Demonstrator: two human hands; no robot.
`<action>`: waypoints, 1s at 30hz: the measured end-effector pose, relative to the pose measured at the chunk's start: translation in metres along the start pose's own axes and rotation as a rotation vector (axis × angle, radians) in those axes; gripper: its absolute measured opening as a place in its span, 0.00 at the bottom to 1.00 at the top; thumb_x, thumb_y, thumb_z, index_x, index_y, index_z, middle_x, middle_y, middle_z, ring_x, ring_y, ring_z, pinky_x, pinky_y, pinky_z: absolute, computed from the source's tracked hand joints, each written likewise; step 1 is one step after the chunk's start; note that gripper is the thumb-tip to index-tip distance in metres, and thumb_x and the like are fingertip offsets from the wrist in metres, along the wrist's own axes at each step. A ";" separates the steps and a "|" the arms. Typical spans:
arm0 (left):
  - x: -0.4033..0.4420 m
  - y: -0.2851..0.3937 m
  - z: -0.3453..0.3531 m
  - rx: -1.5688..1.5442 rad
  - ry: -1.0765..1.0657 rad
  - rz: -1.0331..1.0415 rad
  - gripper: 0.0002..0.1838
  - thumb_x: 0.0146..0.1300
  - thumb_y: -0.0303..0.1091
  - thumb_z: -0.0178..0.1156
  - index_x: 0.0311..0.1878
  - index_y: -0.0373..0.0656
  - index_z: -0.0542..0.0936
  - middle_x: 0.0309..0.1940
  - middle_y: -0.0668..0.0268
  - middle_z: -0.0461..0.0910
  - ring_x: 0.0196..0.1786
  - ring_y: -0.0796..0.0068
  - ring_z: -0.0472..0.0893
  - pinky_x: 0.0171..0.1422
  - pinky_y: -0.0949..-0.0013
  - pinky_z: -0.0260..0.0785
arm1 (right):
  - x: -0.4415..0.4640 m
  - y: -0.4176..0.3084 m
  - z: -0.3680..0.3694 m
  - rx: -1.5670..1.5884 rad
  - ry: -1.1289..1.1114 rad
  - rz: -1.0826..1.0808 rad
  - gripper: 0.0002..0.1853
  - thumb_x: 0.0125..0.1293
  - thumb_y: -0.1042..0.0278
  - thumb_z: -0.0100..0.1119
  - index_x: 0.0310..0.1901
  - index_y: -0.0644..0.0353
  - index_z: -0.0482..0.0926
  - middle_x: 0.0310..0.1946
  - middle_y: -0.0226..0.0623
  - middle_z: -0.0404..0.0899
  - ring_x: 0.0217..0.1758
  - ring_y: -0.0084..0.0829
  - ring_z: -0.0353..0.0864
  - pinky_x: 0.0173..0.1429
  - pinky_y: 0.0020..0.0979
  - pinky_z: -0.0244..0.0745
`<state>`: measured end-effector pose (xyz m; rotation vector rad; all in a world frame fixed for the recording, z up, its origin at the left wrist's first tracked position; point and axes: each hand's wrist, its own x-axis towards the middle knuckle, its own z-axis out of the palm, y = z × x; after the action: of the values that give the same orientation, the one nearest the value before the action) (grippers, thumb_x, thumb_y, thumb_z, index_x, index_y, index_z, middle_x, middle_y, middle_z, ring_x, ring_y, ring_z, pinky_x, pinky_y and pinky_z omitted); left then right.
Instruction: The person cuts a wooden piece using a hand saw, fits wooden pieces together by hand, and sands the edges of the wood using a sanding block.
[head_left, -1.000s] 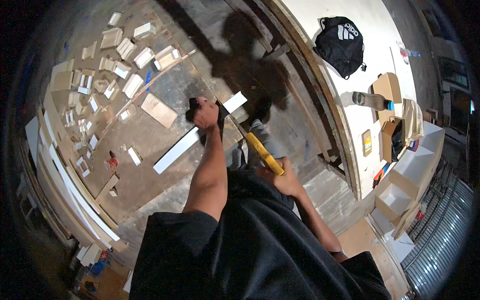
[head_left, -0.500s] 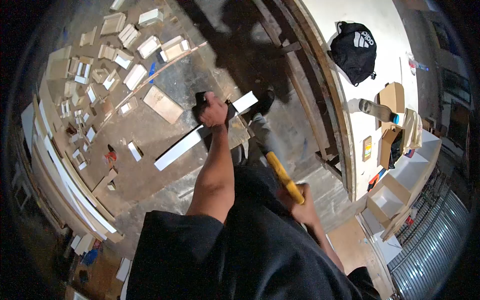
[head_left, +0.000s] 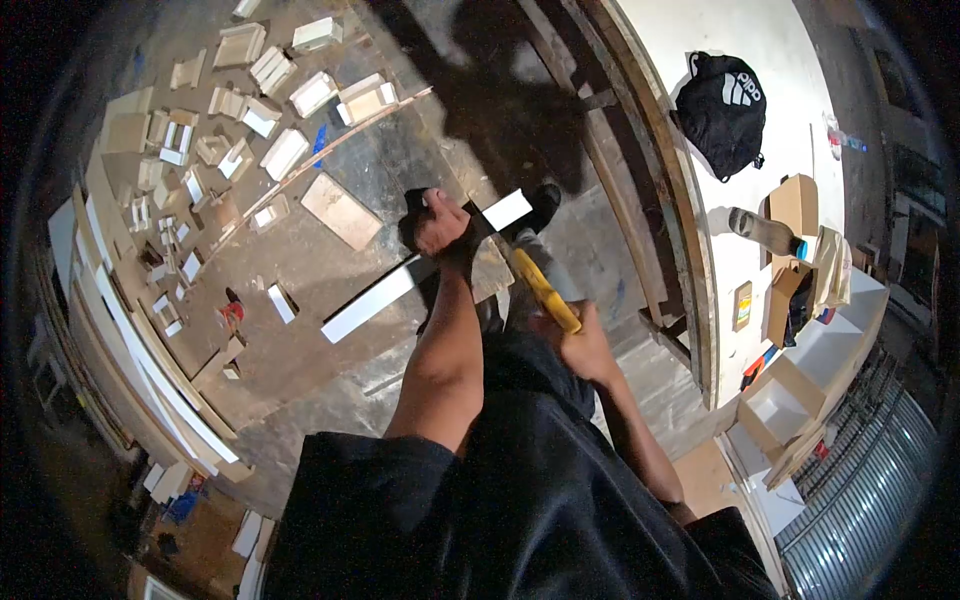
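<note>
A long white board (head_left: 370, 305) lies slantwise low over the floor, its far end by my dark right shoe (head_left: 546, 203). My left hand (head_left: 442, 225) is closed over the middle of this board, fingers curled; what lies under the palm is hidden. My right hand (head_left: 580, 340) grips a yellow-handled tool (head_left: 545, 290), apparently a hand saw, pointing at the board just right of my left hand. Its blade cannot be made out clearly.
Several small wooden box pieces (head_left: 285, 155) and a flat panel (head_left: 340, 211) lie on the floor at left. Long strips (head_left: 140, 345) are stacked at far left. A white-topped table (head_left: 725, 230) on the right bears a black drawstring bag (head_left: 722, 115), a bottle (head_left: 765, 232) and a cardboard box (head_left: 790, 205).
My right hand has pushed the yellow-handled tool forward and up towards the board. My left hand stays on the board. The whole view has shifted slightly.
</note>
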<state>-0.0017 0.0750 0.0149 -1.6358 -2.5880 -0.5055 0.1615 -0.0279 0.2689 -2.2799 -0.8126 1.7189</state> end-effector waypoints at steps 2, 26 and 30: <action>0.000 0.002 -0.005 -0.082 0.021 0.004 0.06 0.73 0.46 0.55 0.42 0.59 0.77 0.16 0.60 0.77 0.20 0.51 0.80 0.25 0.49 0.69 | -0.007 0.023 0.002 0.139 0.023 -0.210 0.20 0.65 0.65 0.71 0.48 0.70 0.73 0.37 0.38 0.83 0.41 0.26 0.80 0.48 0.29 0.75; 0.001 0.010 -0.021 -0.076 -0.116 -0.004 0.04 0.74 0.37 0.52 0.45 0.50 0.74 0.21 0.58 0.81 0.24 0.50 0.83 0.27 0.51 0.72 | 0.230 0.038 0.021 0.301 0.059 -0.202 0.23 0.56 0.48 0.80 0.24 0.55 0.78 0.18 0.21 0.70 0.21 0.16 0.65 0.27 0.25 0.60; 0.001 0.012 -0.023 -0.024 -0.184 -0.040 0.04 0.74 0.37 0.52 0.46 0.50 0.74 0.21 0.58 0.81 0.25 0.50 0.83 0.28 0.50 0.73 | 0.253 0.052 0.033 0.497 -0.131 -0.271 0.16 0.63 0.54 0.74 0.28 0.52 0.77 0.21 0.21 0.73 0.20 0.16 0.64 0.25 0.24 0.55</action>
<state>0.0054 0.0745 0.0399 -1.7173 -2.7599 -0.4065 0.1947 0.0532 0.0233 -1.6695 -0.5954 1.7196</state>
